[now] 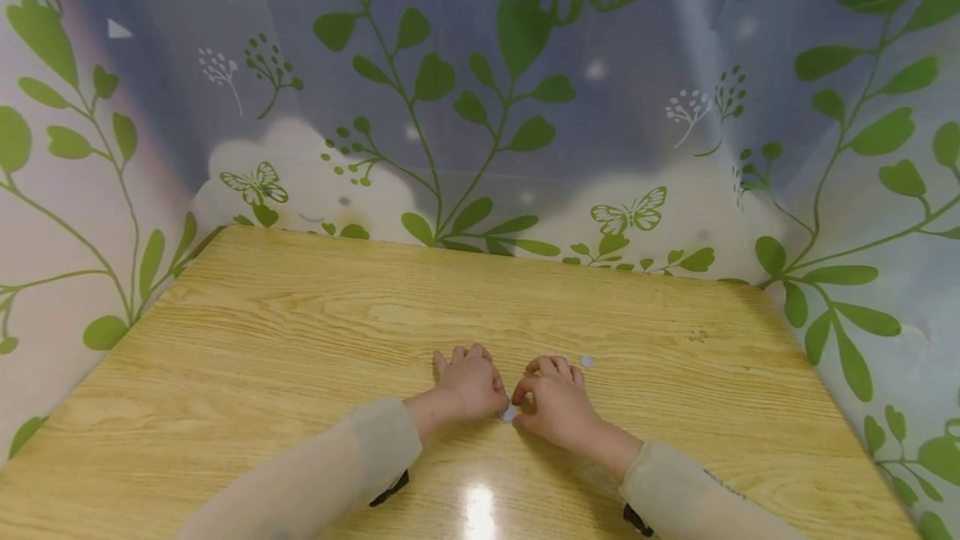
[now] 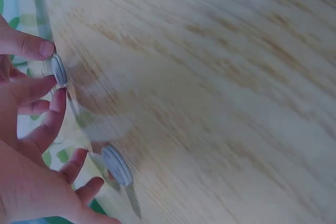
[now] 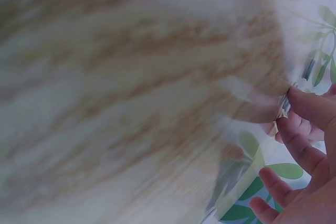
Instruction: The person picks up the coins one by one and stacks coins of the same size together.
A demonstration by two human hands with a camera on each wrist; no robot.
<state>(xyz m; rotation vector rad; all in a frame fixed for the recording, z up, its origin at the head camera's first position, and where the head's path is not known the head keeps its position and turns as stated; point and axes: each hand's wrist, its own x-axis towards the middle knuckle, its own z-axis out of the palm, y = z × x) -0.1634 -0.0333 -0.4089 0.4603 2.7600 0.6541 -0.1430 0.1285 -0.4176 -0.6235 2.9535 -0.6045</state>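
Observation:
A small round grey disc (image 1: 508, 412) with a layered edge is held between both hands, close over the wooden table (image 1: 360, 307). My left hand (image 1: 468, 384) touches it with thumb and fingertips, the other fingers spread to the left. My right hand (image 1: 558, 407) pinches the same disc (image 3: 284, 102) from the other side, its remaining fingers loosely bent. Beside the spread left fingers, in the left wrist view, a second grey disc (image 2: 116, 165) appears; the left hand hides it from the head view. Another disc (image 1: 587, 362) lies just past the right fingertips.
Around the table's back and sides hangs a curtain (image 1: 465, 182) printed with green leaves and butterflies. Small dark marks (image 1: 698, 336) show on the wood at the right. Black wrist straps (image 1: 390, 488) stick out below the light sleeves (image 1: 300, 473).

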